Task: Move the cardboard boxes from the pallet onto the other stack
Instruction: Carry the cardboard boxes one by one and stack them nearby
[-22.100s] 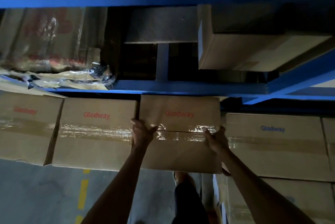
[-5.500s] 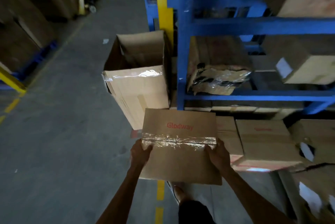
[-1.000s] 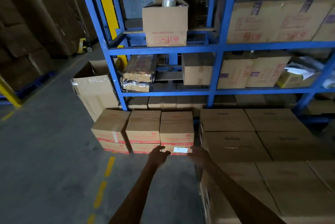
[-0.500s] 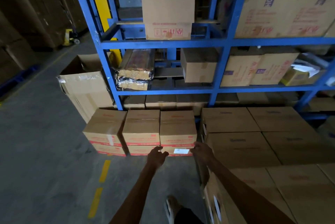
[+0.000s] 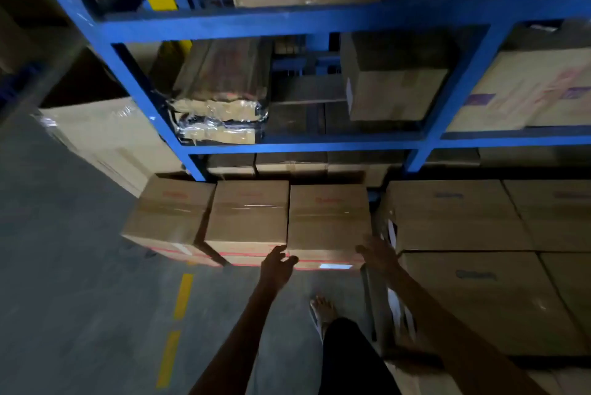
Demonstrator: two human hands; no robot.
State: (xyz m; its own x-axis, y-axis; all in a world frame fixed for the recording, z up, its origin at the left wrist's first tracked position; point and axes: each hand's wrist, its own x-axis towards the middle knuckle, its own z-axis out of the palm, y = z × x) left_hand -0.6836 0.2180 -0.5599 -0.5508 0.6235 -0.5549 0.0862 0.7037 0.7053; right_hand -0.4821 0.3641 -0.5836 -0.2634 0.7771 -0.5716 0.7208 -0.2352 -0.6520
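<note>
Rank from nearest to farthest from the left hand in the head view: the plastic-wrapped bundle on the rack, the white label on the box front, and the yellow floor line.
1. White label: just right of the left hand, on the box front.
2. Yellow floor line: left, on the floor.
3. Plastic-wrapped bundle: up on the rack shelf.

Three closed brown cardboard boxes point(image 5: 249, 214) stand side by side in a row on the grey concrete floor point(image 5: 64, 282), just in front of the blue steel shelving rack point(image 5: 287, 22). To their right, close beside them, rises the larger stack of brown cardboard boxes point(image 5: 473, 241); to their left, beside the rack's post, stands a big open-topped cardboard carton point(image 5: 105, 138). Both open hands, the left hand point(image 5: 276, 266) and the right hand point(image 5: 377, 255), reach toward the near face of the rightmost box point(image 5: 327, 218) in the row.
</note>
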